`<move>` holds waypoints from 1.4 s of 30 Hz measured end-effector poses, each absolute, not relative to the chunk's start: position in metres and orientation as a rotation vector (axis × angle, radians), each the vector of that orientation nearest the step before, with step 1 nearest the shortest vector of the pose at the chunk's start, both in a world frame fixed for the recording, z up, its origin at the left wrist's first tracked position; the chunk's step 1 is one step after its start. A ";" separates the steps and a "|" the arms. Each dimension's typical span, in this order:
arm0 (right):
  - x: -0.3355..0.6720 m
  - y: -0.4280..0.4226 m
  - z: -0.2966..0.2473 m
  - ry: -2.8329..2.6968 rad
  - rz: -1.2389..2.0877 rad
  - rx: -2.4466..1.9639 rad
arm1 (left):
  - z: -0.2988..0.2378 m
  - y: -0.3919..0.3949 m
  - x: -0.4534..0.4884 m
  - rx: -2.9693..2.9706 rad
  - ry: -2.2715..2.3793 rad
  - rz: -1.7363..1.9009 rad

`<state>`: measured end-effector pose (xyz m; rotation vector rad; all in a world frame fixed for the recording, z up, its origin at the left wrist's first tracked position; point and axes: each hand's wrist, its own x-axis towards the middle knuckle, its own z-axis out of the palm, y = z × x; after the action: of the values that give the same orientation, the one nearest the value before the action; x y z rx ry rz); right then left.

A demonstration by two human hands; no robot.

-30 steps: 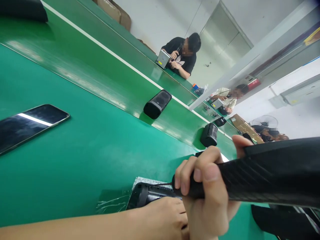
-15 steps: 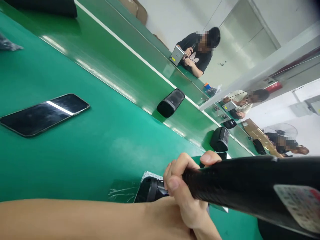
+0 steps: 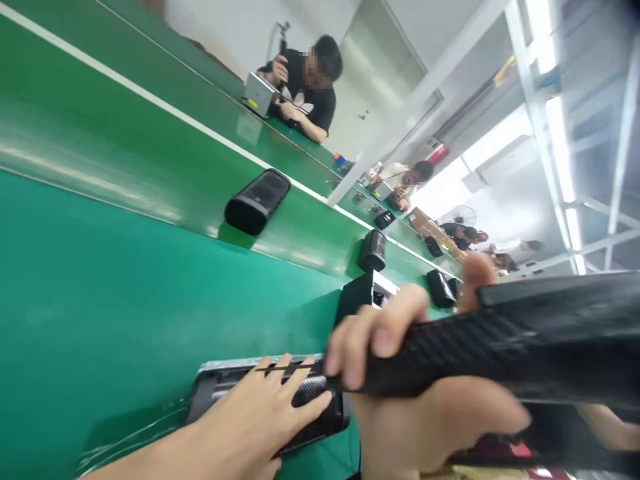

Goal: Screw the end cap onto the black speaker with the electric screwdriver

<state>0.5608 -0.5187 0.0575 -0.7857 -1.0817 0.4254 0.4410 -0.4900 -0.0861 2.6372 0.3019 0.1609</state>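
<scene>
My right hand grips a thick black electric screwdriver whose thin bit points left over a black speaker. That speaker lies on its side on clear plastic film at the near edge of the green bench. My left hand rests flat on top of the speaker, fingers spread, holding it down. The bit's tip sits just above my left fingers.
On the green conveyor belt lie other black speakers, and a black box stands behind my hands. A person in a black shirt works on a silver box across the belt; other people sit farther down.
The view has swung right, so the phone on the bench has left the frame. My left hand now lies spread flat on the speaker, and the screwdriver has levelled out above it.
</scene>
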 end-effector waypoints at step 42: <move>0.644 -0.625 0.040 -1.057 0.028 -1.086 | -0.093 -0.460 0.439 2.674 0.348 -0.014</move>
<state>0.6440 -0.6248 0.0398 -1.0859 -1.0569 0.0283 0.4388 -0.4600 -0.0934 2.6736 0.3477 -0.0144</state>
